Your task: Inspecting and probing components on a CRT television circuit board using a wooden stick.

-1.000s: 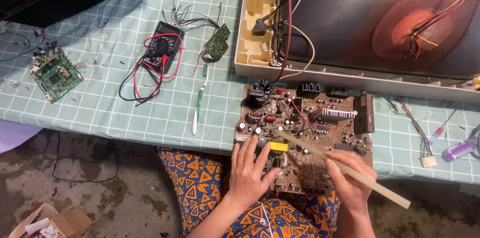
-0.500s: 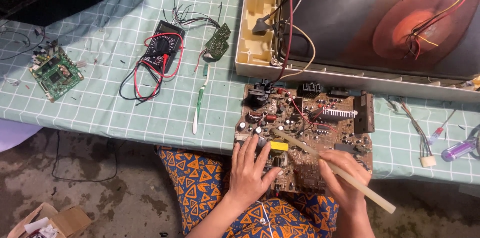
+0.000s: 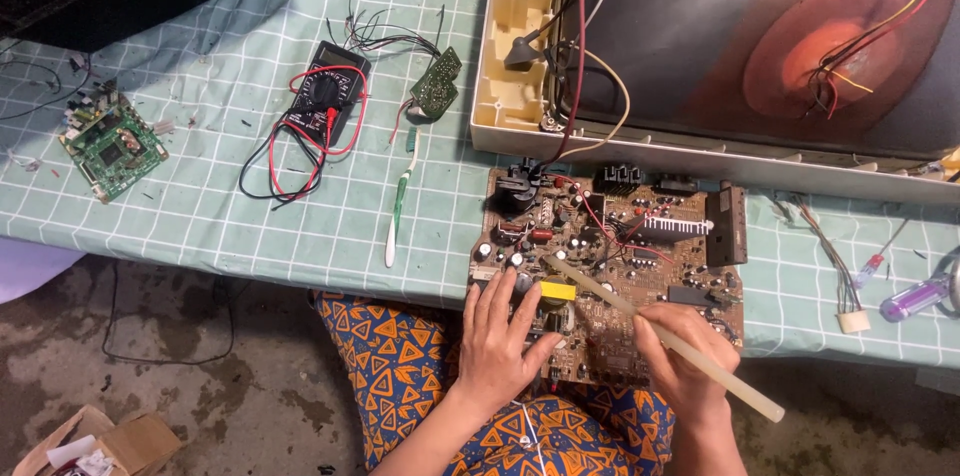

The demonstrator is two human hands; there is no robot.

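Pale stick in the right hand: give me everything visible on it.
The stick is a long, thin, straight rod, pale cream and slightly translucent, plastic or glue-like by its look. It lies on a slant across the brown circuit board: its upper-left tip sits among the components near the yellow part, its lower-right end juts past the board's edge. The right hand grips it around mid-length. The left hand rests on the board beside it, not touching it.

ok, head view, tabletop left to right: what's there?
Small green circuit board → black multimeter → toothbrush → large brown circuit board, left hand on it, right hand holding a pale stick → purple tool.
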